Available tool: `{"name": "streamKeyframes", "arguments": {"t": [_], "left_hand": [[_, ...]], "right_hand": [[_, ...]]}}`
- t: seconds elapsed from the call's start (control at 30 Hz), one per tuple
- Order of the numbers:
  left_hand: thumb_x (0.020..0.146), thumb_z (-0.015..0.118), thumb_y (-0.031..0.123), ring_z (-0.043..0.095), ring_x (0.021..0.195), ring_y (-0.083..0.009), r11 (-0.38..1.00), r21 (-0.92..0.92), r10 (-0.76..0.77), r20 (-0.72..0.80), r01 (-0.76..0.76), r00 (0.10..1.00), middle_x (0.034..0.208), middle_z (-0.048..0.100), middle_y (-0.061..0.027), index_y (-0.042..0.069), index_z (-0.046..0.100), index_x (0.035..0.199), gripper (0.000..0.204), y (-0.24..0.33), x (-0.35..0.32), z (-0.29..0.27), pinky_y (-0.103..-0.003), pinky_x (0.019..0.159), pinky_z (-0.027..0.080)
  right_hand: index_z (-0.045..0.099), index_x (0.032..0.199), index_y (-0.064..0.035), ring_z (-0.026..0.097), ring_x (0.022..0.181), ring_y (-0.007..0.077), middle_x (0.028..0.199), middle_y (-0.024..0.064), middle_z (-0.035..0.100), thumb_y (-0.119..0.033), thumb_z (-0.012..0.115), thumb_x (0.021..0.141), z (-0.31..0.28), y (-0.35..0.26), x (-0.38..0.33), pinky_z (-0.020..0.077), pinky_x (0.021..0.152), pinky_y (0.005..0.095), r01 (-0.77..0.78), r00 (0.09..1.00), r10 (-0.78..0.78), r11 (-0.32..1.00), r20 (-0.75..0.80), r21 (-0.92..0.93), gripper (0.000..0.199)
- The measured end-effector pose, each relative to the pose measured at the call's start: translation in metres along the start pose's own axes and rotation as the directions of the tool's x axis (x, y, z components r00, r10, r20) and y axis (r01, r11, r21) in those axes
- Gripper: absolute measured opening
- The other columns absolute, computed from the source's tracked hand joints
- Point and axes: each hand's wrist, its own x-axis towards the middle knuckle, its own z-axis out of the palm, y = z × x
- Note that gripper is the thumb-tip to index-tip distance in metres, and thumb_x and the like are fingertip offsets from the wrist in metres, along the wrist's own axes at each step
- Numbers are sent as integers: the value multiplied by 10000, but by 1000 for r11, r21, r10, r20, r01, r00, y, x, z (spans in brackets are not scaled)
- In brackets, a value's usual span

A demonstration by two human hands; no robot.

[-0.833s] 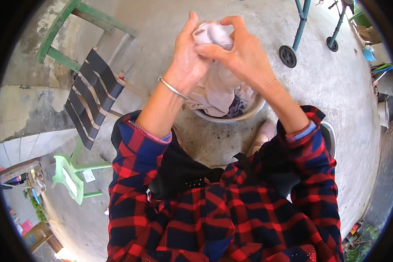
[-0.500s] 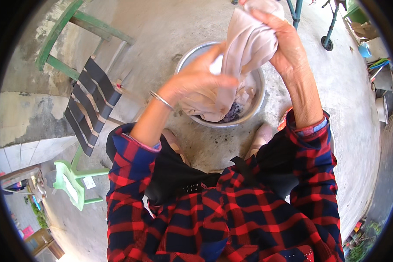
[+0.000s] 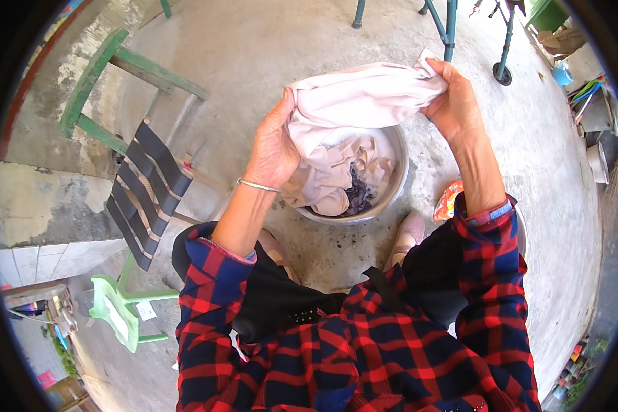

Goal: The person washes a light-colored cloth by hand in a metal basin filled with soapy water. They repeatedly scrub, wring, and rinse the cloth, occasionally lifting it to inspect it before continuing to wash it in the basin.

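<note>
A pale pink cloth (image 3: 364,96) is stretched sideways between my two hands, above a round metal basin (image 3: 399,180). My left hand (image 3: 273,147) grips its left end, thumb on top. At the other end, my right hand (image 3: 454,103) is closed around a bunched edge. Inside the basin lies more beige-pink fabric (image 3: 336,172), partly hidden under the raised cloth. A small dark patterned piece of cloth (image 3: 358,193) shows near the basin's front rim. The basin rests on the floor just beyond my feet.
A wooden chair frame with black straps (image 3: 147,196) stands at the left, near a light green plastic stool (image 3: 113,312). Beside my right foot lies an orange packet (image 3: 448,200). Green metal legs (image 3: 450,31), one with a wheel (image 3: 502,74), stand beyond the basin.
My left hand, empty and blurred before, now grips the cloth. Both hands have moved apart and my right hand is lower, so the hanging bunch is now stretched out sideways.
</note>
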Motion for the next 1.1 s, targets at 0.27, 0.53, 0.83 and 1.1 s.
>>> {"name": "streamKeyframes", "arguments": {"t": [0.27,0.53,0.83,1.1], "left_hand": [[983,487,418,546,1184,-265,991,-136,7,-27,-11,1000,1258,592,-120,20,550,1231,474,7,-4,8,-440,1050,413],[960,559,326,629,911,-206,864,-481,-105,119,150,987,1102,643,-116,56,591,1146,329,9,12,-29,-292,550,523],[964,520,444,623,829,-135,910,-203,-279,350,363,894,958,629,0,140,593,1026,319,-61,22,-48,-302,668,534],[947,500,476,604,958,-157,934,-232,-297,-72,274,952,1038,620,-22,125,607,1011,372,-48,8,5,-337,761,528]], "right_hand": [[587,1047,-32,657,896,224,990,100,659,-222,532,911,-3,14,7,553,780,415,-60,995,67,994,73,-94,241],[607,1097,-57,659,777,172,969,77,662,-272,529,945,40,41,-22,553,503,275,-14,992,67,903,108,-430,275],[605,832,-99,607,720,315,833,125,579,-332,633,855,84,99,-71,475,536,411,862,461,-484,46,744,-505,236],[556,920,-77,581,648,354,773,124,560,-304,611,864,86,102,-45,462,548,442,626,657,-577,58,485,-778,240]]}}
